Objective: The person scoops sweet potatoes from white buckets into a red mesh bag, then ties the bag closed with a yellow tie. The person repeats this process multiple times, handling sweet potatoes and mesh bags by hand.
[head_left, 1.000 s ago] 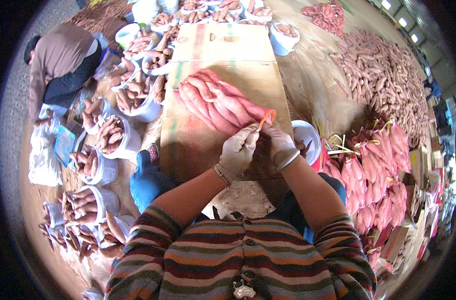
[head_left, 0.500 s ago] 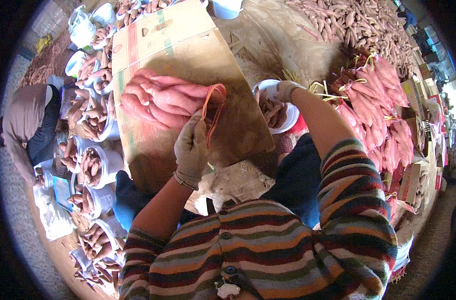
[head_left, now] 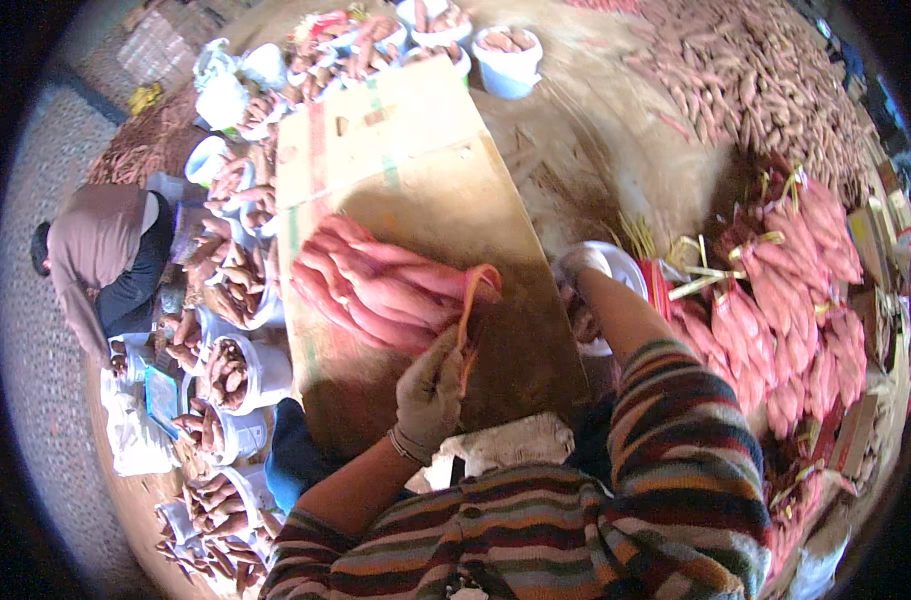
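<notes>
A pink mesh bag (head_left: 371,285) filled with sweet potatoes lies across a cardboard-covered board (head_left: 431,215). At the bag's right end, its mouth and a looped orange drawstring (head_left: 467,315) rise beside my gloved left hand (head_left: 431,392), whose fingers are closed on that end. My right hand (head_left: 584,264), also gloved, reaches down into a white bucket (head_left: 624,265) just off the board's right edge. Sweet potatoes (head_left: 584,322) show inside under the hand. Its fingertips are hidden there, so their grip cannot be seen.
White buckets of sweet potatoes (head_left: 241,375) line the left side, with more buckets (head_left: 508,62) beyond the board. Filled pink mesh bags (head_left: 776,310) are piled at right. A loose heap of sweet potatoes (head_left: 766,90) covers the far right. Another person (head_left: 106,250) bends over at far left.
My right hand has gone from the bucket's rim area deeper into it. My left hand keeps hold of the bag's mouth. The whole view has shifted, so everything sits lower and further right.
</notes>
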Demonstrator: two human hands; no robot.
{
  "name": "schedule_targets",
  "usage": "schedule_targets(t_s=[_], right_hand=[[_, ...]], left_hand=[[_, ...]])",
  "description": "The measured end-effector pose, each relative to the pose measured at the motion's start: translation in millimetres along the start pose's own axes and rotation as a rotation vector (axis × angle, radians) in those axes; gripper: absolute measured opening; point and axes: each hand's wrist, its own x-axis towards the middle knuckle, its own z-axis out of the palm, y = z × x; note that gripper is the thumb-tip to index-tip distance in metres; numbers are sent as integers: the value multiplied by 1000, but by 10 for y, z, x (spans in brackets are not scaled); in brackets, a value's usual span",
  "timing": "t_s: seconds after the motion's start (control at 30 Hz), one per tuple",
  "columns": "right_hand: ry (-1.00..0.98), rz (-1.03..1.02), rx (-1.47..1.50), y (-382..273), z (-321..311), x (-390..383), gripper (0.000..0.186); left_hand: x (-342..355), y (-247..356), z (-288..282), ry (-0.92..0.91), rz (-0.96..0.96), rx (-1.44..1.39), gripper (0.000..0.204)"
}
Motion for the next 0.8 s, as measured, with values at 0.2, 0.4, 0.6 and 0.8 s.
schedule_targets(t_s=[0.2, 0.4, 0.6, 0.8], right_hand=[[-625, -84, -2, 55, -97, -77, 34], [-12, -359, -292, 83, 52, -717, 36], [353, -166, -454, 346, -973, -1815, 27], [327, -260, 1338, 499, -1191, -2852, 16]], left_hand=[[-12, -34, -2, -15, -62, -123, 31], [-86, -72, -21, 45, -24, -65, 35], [-121, 3, -87, 151, -59, 27, 38], [-107, -109, -42, 230, -103, -203, 15]])
